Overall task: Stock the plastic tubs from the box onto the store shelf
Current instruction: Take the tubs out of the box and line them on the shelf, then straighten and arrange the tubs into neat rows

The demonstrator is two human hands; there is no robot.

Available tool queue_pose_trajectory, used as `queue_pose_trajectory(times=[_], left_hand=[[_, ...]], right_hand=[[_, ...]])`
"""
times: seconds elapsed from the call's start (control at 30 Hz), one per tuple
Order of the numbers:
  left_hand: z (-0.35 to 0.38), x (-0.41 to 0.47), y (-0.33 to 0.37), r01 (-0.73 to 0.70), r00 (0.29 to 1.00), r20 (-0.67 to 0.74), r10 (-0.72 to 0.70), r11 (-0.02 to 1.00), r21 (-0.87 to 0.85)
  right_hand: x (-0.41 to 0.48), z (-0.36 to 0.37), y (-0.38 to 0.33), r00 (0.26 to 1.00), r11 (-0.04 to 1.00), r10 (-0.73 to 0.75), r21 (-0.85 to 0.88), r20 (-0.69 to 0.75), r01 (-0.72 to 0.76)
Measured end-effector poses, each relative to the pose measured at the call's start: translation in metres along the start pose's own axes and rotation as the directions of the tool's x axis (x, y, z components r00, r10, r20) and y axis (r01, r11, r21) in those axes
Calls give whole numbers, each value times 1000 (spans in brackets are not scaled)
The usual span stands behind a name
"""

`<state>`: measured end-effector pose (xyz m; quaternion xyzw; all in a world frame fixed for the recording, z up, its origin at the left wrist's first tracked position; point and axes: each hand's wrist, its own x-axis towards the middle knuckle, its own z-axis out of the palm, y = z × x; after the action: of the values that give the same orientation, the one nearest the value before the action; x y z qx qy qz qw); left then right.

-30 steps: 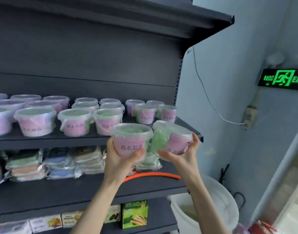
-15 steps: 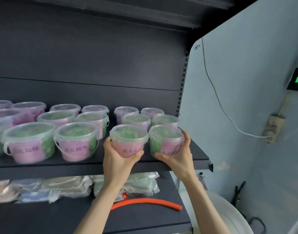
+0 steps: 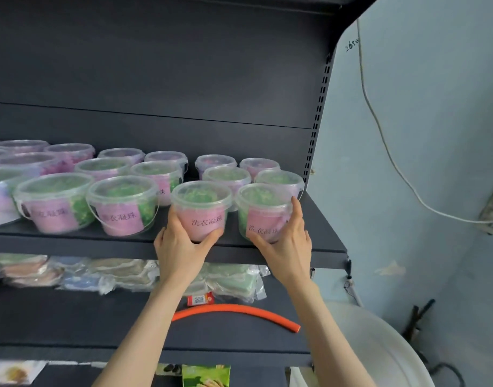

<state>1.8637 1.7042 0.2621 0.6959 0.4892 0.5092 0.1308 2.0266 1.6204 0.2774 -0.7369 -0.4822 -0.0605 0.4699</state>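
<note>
Both hands are up at the front edge of the dark shelf, each wrapped around its own clear plastic tub with a pink label and green contents. The left hand cups the left tub from below and in front, thumb on its right side, fingers on its left. The right hand grips the right tub, thumb across the label's lower edge and fingers up along the tub's right side. The 2 tubs sit side by side, just apart, and appear to rest on the shelf near its right end. They line up with the front row of stocked tubs to their left, and more tubs stand in rows behind them.

On the shelf below lie wrapped packets and a curved orange hose. A white cable hangs down the pale wall on the right, and a white bucket stands below it.
</note>
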Motion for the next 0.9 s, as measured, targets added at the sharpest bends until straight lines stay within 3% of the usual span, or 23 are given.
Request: queue_pose_trajectory(times=[0.13, 0.4, 0.5, 0.67, 0.9], left_hand=[[2, -2, 0, -5, 1000, -12, 6, 999, 49], [4, 0, -6, -20, 999, 51, 11, 986, 163], [1, -7, -5, -22, 998, 61, 8, 973, 228], [-13, -33, -15, -114, 989, 121, 79, 941, 318], [-70, -34, -16, -224, 958, 237, 162, 937, 268]], right_hand=[[1, 10, -5, 993, 992, 58, -103, -98, -69], [-5, 22, -8, 969, 941, -60, -338, -239, -25], [-12, 22, -5, 977, 949, -64, -314, -202, -3], [-34, 17, 5, 999, 979, -32, -201, -12, 29], [-66, -3, -28, 994, 960, -96, -257, 60, 109]])
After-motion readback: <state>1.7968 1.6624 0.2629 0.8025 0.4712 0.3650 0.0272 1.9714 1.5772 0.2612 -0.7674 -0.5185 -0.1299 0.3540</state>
